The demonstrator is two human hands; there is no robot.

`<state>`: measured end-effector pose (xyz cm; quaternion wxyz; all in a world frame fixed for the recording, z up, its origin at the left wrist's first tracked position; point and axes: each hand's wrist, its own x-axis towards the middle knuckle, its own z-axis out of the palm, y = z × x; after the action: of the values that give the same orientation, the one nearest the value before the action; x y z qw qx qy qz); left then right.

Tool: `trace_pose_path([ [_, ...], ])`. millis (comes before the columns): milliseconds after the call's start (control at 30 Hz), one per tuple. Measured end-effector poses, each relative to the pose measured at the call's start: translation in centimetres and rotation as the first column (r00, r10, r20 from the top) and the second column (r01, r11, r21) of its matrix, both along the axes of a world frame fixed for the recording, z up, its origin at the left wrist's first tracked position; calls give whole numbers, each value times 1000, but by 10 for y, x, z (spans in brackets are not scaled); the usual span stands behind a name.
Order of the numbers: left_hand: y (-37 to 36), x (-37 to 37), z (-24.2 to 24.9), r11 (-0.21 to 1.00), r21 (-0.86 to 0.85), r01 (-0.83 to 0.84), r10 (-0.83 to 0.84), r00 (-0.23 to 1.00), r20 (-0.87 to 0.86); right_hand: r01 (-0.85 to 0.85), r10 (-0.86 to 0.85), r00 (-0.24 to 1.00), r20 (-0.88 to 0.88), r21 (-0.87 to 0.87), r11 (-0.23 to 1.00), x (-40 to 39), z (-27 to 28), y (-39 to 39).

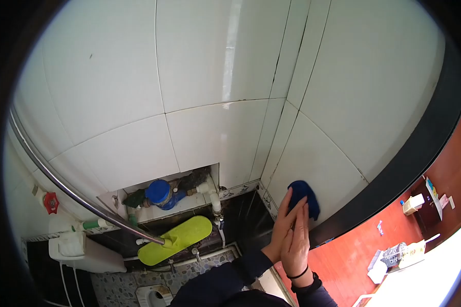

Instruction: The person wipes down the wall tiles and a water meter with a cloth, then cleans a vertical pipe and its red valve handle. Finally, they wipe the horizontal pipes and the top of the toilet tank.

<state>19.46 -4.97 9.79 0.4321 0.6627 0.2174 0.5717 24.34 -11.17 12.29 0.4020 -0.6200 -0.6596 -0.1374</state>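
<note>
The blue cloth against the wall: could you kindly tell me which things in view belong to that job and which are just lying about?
Likely in the job: blue cloth, left hand, right hand, tiled wall.
Likely just nearby: green mop, blue pipe fitting, red tap handle.

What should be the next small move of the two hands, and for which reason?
Probably slide the dark blue cloth a little up and right in the picture, along the white wall tile, toward the dark-marked tile joint. The left hand and right hand appear to press the cloth on this tile, while the joint's dark marks lie beyond its edge.
</note>
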Motion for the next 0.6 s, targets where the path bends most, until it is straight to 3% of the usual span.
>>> trace_pose_path([
  [33, 1, 1, -10, 999, -33, -2, 2, 1000, -10, -142, 125, 971, -204, -70, 987, 2, -9, -2],
  [167, 1, 6, -45, 966, 151, -211, 216, 976, -14, -177, 136, 950, -283, -126, 976, 3, -37, 1],
  [267, -7, 4, -54, 990, -113, -80, 73, 995, -62, -188, 143, 951, -275, -144, 972, 6, -59, 3],
  [500, -4, 5, -110, 971, -232, -47, 46, 999, -13, -224, 130, 926, -355, -237, 945, 5, -86, 5],
  [600, -6, 8, -143, 946, -323, -26, 36, 999, 25, -205, 126, 949, -289, -260, 944, 8, -112, 7],
])
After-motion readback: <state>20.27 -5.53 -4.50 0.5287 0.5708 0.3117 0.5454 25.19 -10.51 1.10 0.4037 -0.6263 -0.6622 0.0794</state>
